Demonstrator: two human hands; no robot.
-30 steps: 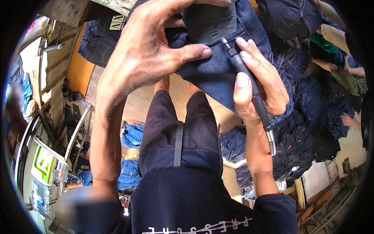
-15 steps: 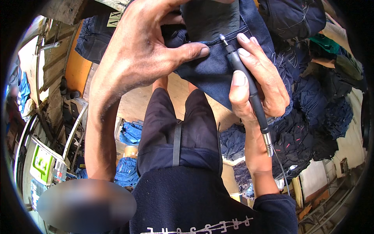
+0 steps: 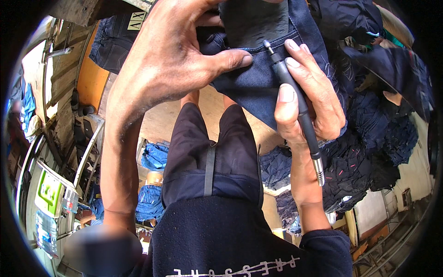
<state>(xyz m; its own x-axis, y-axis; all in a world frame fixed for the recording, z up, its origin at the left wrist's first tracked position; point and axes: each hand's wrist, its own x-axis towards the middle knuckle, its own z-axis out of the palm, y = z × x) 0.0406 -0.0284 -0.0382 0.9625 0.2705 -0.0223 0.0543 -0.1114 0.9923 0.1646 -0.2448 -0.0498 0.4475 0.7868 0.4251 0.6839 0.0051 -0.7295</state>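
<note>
A dark blue denim garment [image 3: 265, 76] hangs between my hands near the top of the view, with a stitched seam below a smooth black panel [image 3: 256, 23]. My left hand [image 3: 180, 62] grips it, thumb on the front by the seam and other fingers partly hidden behind the cloth. In my right hand [image 3: 314, 97], closed thumb to fingers, is a slim black pen-shaped tool [image 3: 302, 111] with a rounded metal tip and a ribbed metal tail. That tip lies over the seam, just right of my left thumb; whether it touches the cloth I cannot tell.
Heaps of dark garments [image 3: 353, 161] fill the right side. A dark cloth [image 3: 397, 69] is lifted at the upper right, with another person's hand [image 3: 393, 97] showing beside it. Blue denim bundles [image 3: 151, 203] lie left of my legs. A green-and-white box [image 3: 50, 193] stands at far left.
My hands, the garment and the tool have shifted slightly right. The dark cloth and another person's hand have come into view at the upper right.
</note>
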